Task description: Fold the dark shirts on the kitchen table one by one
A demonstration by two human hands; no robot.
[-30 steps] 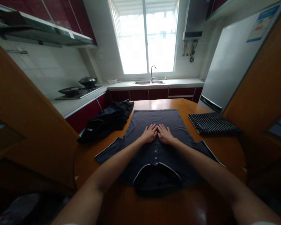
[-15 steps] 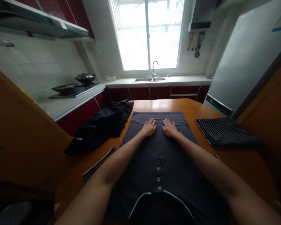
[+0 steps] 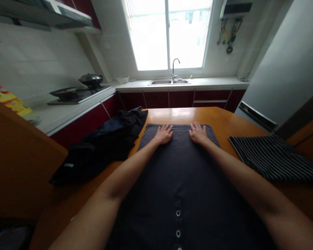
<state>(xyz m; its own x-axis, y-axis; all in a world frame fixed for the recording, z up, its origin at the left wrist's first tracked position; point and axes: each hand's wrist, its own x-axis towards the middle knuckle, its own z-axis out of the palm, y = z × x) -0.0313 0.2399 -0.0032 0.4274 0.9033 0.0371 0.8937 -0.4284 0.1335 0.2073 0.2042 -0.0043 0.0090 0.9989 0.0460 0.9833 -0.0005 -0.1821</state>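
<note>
- Pale tiled walls (image 3: pixel 44 64) and a bright window (image 3: pixel 148 34) stand well beyond both hands, above a smooth white counter (image 3: pixel 208 82) with glossy dark red cabinets (image 3: pixel 156 100).
- Past the fingertips, set in that counter, is a steel sink (image 3: pixel 160 82) with two basins and a thin, curved tap (image 3: pixel 173 71).
- Far off, ahead and left of the left hand, two round metal pans sit on the stove (image 3: pixel 85 96); to the right of the right hand rises the flat grey fridge (image 3: pixel 289 66).
- Under everything, the wood table (image 3: pixel 190 114) is orange-brown, its shine strongest just beyond the hands.
- Beneath both hands, the shirt (image 3: pixel 169 166) lies spread flat, dark grey soft fabric with a straight far hem; ring-like buttons (image 3: pixel 178 233) run down its middle, nearer the body.
- Left of the left hand: rumpled black clothes (image 3: pixel 104 142). Right of the right hand: a flat striped cloth (image 3: pixel 273 156).
- Left hand (image 3: pixel 163 134): open, palm down on the shirt, fingers slightly parted near the hem.
- Right hand (image 3: pixel 198 133): likewise flat and open, well apart from the left, gripping nothing.
</note>
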